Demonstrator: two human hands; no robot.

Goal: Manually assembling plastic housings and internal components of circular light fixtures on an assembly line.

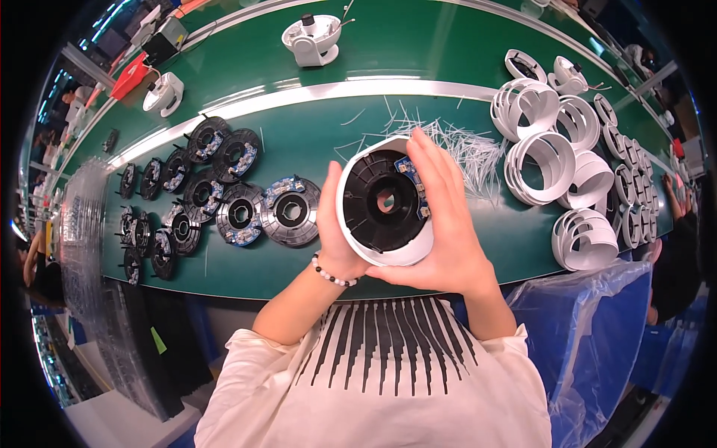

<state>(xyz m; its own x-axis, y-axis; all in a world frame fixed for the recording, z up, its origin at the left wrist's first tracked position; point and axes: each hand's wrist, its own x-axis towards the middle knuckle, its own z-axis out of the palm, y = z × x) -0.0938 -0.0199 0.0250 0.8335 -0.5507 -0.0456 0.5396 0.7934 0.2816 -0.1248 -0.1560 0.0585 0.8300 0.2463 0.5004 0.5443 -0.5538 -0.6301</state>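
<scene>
Between both hands I hold a white round plastic housing [351, 243], raised over the near part of the green table. Inside it sits a black plastic disc [371, 198] with a central hole and a blue circuit board [413, 187] along its right side. My left hand [334, 231] is wrapped round the housing's left wall, a beaded bracelet on that wrist. My right hand [447, 216] grips the right wall, fingers reaching up to the top and thumb along the lower edge. The housing's far side is hidden.
Several black discs with circuit boards [241, 214] lie on the left. White plastic rings [539, 168] are stacked on the right. Thin white strips [470, 153] are scattered behind my hands. White domed units [312, 41] stand on the conveyor. A blue bin with clear plastic [590, 328] is at lower right.
</scene>
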